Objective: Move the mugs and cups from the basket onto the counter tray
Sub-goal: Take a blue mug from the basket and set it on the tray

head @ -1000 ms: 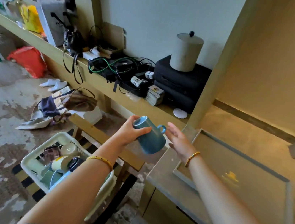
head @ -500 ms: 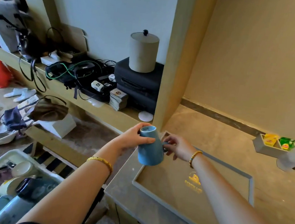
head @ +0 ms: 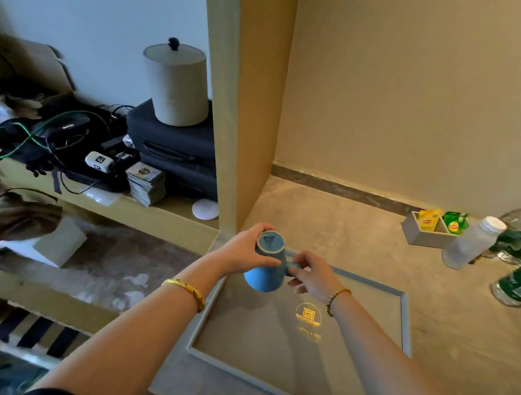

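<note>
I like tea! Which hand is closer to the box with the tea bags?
Right. The right hand holds the mug's handle, on the tea box side; the left hand is beyond the mug.

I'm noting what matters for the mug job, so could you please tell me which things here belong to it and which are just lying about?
Belongs to the job:
blue mug
tray
left hand
right hand

Just lying about:
lidded canister
tea-bag holder
water bottles
cables

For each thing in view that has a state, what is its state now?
blue mug: upside down, held above the tray's far left corner.
left hand: grips the mug body.
right hand: pinches the mug handle.
tray: nothing on it.
canister: lid on.
white-capped bottle: capped, tilted.
</note>
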Tool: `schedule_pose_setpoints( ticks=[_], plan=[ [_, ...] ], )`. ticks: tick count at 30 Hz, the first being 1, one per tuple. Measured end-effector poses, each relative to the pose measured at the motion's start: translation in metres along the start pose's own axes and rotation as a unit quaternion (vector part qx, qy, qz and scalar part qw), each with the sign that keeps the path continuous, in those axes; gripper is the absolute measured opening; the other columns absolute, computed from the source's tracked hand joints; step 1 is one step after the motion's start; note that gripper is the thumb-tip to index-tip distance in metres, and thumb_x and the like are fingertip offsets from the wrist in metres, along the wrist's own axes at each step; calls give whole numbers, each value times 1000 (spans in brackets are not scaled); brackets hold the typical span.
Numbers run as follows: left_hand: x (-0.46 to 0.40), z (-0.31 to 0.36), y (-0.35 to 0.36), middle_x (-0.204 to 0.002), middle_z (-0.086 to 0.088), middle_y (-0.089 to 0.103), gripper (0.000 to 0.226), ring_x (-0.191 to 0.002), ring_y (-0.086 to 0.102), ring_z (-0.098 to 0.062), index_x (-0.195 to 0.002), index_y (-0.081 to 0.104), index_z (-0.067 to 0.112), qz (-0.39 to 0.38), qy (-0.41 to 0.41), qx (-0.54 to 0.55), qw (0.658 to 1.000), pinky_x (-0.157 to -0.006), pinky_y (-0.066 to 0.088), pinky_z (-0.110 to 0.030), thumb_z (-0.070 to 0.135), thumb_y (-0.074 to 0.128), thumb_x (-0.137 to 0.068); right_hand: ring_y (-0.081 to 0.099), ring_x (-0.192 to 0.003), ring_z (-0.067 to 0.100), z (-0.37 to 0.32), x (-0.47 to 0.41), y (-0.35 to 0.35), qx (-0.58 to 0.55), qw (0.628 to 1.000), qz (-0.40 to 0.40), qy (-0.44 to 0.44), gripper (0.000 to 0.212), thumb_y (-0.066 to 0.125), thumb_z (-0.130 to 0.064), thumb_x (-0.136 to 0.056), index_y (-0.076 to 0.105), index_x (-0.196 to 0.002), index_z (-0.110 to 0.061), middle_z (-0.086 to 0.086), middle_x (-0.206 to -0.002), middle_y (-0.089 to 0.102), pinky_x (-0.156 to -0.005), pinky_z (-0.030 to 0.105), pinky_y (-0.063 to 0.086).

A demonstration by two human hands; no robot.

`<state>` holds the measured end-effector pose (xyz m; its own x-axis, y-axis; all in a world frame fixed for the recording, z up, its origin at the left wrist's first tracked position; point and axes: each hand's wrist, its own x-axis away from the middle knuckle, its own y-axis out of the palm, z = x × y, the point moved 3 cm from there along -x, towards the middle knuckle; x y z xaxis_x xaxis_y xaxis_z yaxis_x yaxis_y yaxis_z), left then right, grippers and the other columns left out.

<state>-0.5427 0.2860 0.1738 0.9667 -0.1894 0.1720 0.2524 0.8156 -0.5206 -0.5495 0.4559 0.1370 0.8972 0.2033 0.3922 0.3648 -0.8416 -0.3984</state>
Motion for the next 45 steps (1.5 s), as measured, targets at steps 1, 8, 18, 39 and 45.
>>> schedule_pose_setpoints(
  ticks=[1, 8, 18, 39, 45],
  plan=[
    [-5, -1, 0, -115, 2, 58, 61, -105, 54, -10, -123, 47, 20, -2, 8, -22, 1000, -90, 39, -21, 22, 79, -72, 59, -58, 15, 2, -5, -1, 25, 1000, 2, 5, 17, 61, -9, -87, 46, -83, -16, 5, -77, 59, -42, 19, 46],
    [-42, -26, -5, -108, 9, 59, 59, -98, 54, -8, -120, 48, 28, -21, 11, -116, 993, -80, 37, -19, 27, 80, -69, 62, -86, 34, 1, -56, 15, 225, 974, 19, 21, 6, 57, -9, -86, 53, -89, -11, 17, -95, 63, -76, 40, 52],
    [-70, -57, 0, -107, 9, 58, 57, -100, 56, -12, -118, 48, 28, -18, -26, -125, 992, -81, 41, -23, 24, 78, -70, 58, -100, 32, 20, -87, 26, 212, 976, 25, 42, 18, 53, -7, -88, 57, -105, -9, 17, -107, 63, -82, 31, 44],
    [-29, -63, -1, -148, -11, 29, 77, -134, 33, -30, -147, 20, 23, 60, -107, -156, 980, -106, 31, -36, 33, 64, -85, 47, -117, 30, 8, -55, 30, 211, 961, 151, -92, 31, 53, -15, -92, 53, -121, -5, 14, -123, 50, -97, 35, 39],
    [18, -58, -35, -133, -8, 46, 40, -117, 49, -25, -133, 46, 17, 198, -108, -131, 966, -94, 41, -33, 27, 48, -94, 52, -92, 33, -50, -26, 59, 221, 904, 230, -283, 10, 57, -11, -88, 60, -95, -4, 15, -98, 57, -80, 39, 41]
  ],
)
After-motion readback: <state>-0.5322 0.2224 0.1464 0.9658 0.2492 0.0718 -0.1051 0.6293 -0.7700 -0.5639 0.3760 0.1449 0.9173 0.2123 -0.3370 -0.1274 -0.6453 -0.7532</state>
